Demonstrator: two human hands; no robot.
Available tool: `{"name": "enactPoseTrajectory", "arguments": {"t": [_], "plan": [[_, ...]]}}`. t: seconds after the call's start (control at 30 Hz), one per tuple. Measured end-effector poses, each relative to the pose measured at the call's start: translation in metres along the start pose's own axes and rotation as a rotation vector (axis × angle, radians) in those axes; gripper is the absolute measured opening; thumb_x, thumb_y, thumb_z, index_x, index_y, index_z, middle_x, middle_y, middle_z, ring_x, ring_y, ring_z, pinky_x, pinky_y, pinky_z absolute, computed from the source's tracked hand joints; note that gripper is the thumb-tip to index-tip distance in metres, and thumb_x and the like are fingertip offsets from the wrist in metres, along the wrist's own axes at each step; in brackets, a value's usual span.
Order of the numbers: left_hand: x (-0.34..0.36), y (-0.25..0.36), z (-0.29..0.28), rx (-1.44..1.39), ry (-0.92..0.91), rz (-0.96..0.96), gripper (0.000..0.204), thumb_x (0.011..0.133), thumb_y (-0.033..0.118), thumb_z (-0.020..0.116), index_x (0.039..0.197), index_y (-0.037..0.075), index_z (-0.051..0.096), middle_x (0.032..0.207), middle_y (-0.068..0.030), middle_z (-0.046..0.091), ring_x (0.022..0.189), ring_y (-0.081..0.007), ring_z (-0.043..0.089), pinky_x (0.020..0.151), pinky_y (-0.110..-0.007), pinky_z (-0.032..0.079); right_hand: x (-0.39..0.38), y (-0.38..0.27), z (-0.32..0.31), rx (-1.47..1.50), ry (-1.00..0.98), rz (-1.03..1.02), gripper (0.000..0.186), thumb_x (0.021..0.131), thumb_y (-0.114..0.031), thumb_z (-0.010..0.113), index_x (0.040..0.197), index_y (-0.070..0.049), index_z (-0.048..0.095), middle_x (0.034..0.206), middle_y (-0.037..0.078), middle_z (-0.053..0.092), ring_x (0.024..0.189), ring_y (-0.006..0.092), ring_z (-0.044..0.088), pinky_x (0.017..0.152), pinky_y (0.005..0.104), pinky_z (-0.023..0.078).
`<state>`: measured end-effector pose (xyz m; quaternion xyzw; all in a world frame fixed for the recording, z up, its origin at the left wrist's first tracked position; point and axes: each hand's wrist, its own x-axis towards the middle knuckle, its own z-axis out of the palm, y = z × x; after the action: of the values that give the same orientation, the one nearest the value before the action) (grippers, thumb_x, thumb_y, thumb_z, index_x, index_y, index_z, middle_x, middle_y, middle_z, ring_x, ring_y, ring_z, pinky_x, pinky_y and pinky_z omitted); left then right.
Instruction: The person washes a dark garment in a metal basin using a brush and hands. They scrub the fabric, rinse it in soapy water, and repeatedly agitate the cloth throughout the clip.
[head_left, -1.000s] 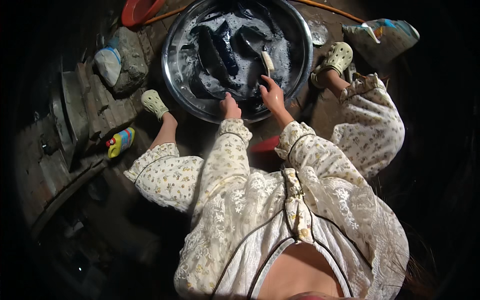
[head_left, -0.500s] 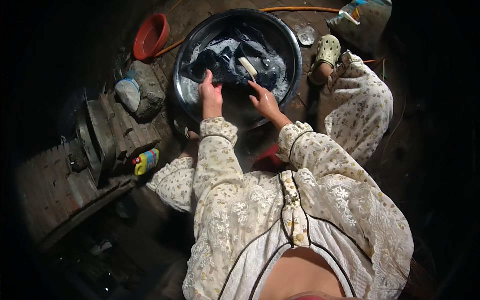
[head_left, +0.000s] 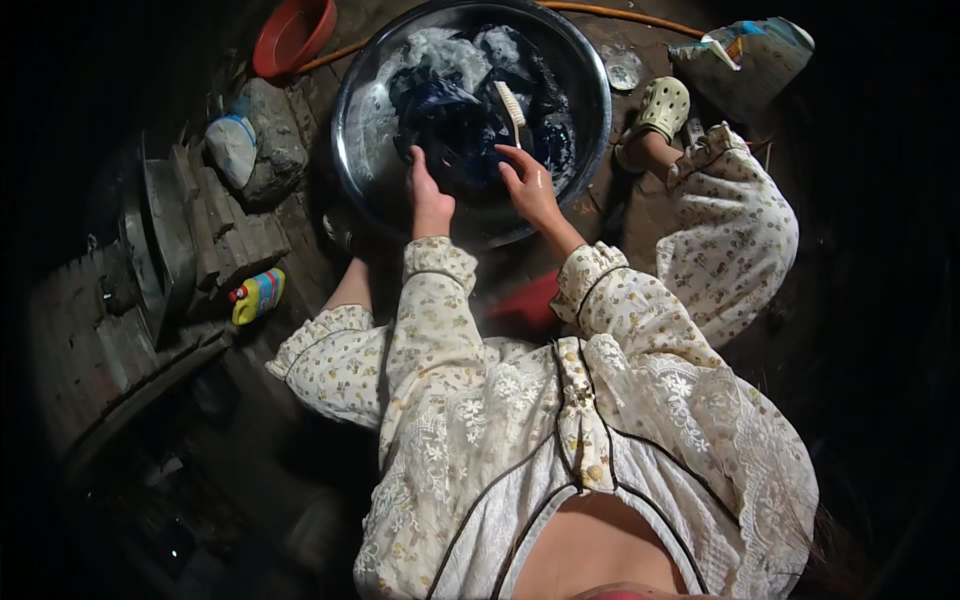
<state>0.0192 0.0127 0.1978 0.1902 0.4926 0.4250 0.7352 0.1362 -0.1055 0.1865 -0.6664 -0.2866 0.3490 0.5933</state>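
Shiny basin (head_left: 347,150): It holds the dark cloth (head_left: 435,100), wet, with white suds (head_left: 450,55).
Left hand (head_left: 430,195): Our thumb points up by the cloth's near edge; we can't tell if our fingers grip it.
Dark cloth: We think it's soft, floppy, slippery and heavy with water, so we should grab a thick fold.
Brush (head_left: 510,103): It looks light and stiff; we should hold its handle, below the bristles.
Right hand (head_left: 533,190): Our fingers pinch the brush's handle end.
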Motion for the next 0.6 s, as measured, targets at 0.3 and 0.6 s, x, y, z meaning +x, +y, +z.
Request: {"name": "enactPoseTrajectory", "arguments": {"t": [0.3, 0.6], "plan": [[-0.075, -0.056, -0.002, 1.691, -0.307, 0.486, 0.027, 0.086, 0.009, 0.049, 0.112, 0.001, 0.051, 0.111, -0.0235, 0.054, 0.105, -0.0399, 0.051, 0.087, -0.044, 0.043, -0.002, 0.008, -0.005, -0.327, -0.09, 0.321, 0.048, 0.076, -0.046, 0.069, 0.077, 0.002, 0.063, 0.065, 0.008, 0.061, 0.062, 0.0145, 0.057, 0.057, 0.0306, 0.045], [0.023, -0.063, -0.095, 1.29, -0.562, 0.46, 0.058, 0.075, 0.019, 0.067, 0.128, 0.006, 0.046, 0.121, -0.0187, 0.051, 0.114, -0.0343, 0.048, 0.094, -0.04, 0.039, -0.002, -0.02, -0.007, 0.227, -0.153, 0.366, 0.035, 0.077, -0.028, 0.072, 0.078, 0.006, 0.063, 0.065, 0.002, 0.058, 0.06, 0.0066, 0.049, 0.053, 0.0273, 0.041]]}}
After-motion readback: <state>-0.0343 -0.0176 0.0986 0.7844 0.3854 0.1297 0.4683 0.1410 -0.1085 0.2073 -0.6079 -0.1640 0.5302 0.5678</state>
